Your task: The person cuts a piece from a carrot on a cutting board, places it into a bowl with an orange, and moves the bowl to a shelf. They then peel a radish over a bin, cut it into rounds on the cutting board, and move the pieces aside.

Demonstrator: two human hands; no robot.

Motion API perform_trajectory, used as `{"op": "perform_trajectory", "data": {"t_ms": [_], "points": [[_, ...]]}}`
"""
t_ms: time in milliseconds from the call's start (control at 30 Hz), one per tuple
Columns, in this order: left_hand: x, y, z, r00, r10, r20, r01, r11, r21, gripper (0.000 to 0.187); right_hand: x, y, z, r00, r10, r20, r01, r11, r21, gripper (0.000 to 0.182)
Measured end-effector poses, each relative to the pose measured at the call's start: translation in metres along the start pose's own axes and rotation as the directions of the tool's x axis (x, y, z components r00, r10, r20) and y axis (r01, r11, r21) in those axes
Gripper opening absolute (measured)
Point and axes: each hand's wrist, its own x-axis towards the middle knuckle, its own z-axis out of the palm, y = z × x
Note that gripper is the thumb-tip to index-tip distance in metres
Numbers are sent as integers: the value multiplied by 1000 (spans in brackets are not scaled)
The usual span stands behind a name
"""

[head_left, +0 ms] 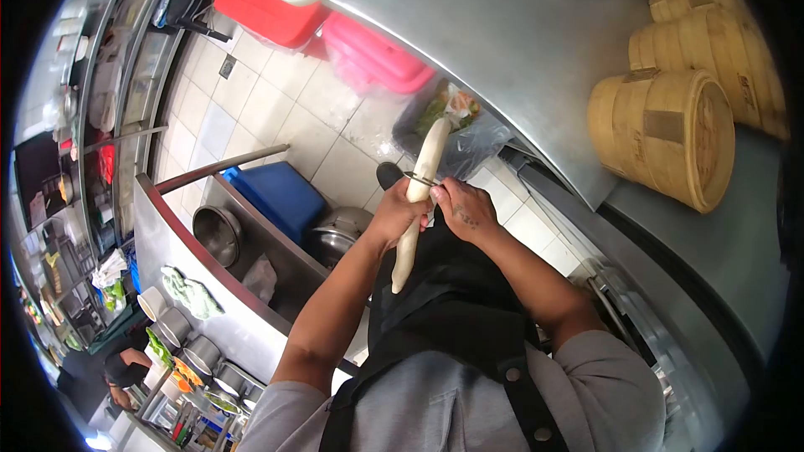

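Observation:
A long pale peeled root vegetable (430, 151) points away from my body, above the black apron. My left hand (397, 216) is wrapped round its middle. My right hand (463, 208) is closed on the handle of a thin dark peeler (420, 178), whose blade end lies across the vegetable just beyond my left fingers. Past the vegetable's far end stands a grey bin (410, 121) with a clear plastic liner, holding green and orange scraps.
Bamboo steamers (662, 138) stand on the steel counter (494, 29) at the right. Red (270, 12) and pink (377, 54) lidded tubs sit beyond the bin. At the left are a blue container (276, 201), metal bowls (217, 235) and, lower down, another person's arm (126, 377).

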Motion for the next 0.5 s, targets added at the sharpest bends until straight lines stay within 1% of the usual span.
{"op": "perform_trajectory", "data": {"t_ms": [33, 67, 100, 133, 167, 200, 233, 267, 300, 367, 400, 433, 467, 500], "points": [[2, 2, 2, 1000, -23, 0, 23, 1000, -13, 36, 1, -3, -7, 1000, 0, -4, 0, 1000, -1, 31], [3, 1, 2, 1000, -22, 2, 23, 1000, -10, 36, 4, -6, -14, 1000, -22, 14, 21, 999, 26, 35], [4, 0, 0, 1000, -2, 7, 2, 1000, 2, 39, 8, -6, -18, 999, -44, 30, 43, 998, 56, 39], [3, -1, -2, 1000, 14, 12, -15, 1000, 15, 43, 12, -2, -16, 999, -42, 29, 40, 997, 60, 39], [1, 1, -4, 1000, 12, 13, -12, 1000, 19, 43, 20, 7, -12, 999, 29, 30, -29, 1000, 0, 42], [-3, 5, -5, 999, 24, 37, -25, 1000, 8, 49, 29, 17, -7, 995, 100, 28, -98, 993, -61, 45], [-9, 7, -5, 998, 35, 58, -35, 999, -4, 54, 39, 27, -4, 992, 128, 8, -127, 990, -52, 51], [-16, 10, -5, 998, -7, 67, 5, 999, 34, 63, 50, 37, 0, 987, 163, 13, -162, 985, -58, 52], [-18, 6, -7, 998, -12, 63, 10, 999, 38, 63, 63, 49, 5, 980, 197, 16, -196, 979, -64, 53], [-21, -7, -12, 997, 19, 71, -26, 994, 102, 63, 92, 92, 26, 966, 259, 17, -256, 961, -104, 55], [-25, -11, -13, 997, 15, 73, -22, 994, 104, 63, 98, 109, 32, 944, 331, -10, -330, 938, -108, 57], [-29, -13, -16, 999, -5, 43, 0, 995, 101, 61, 102, 124, 36, 943, 333, -13, -333, 937, -108, 57], [-31, -15, -19, 1000, -24, 10, 22, 995, 96, 59, 103, 127, 34, 933, 360, 20, -354, 925, -141, 58], [-31, -19, -23, 1000, -25, 10, 24, 995, 97, 59, 104, 128, 34, 920, 387, 54, -373, 911, -173, 59]]}}
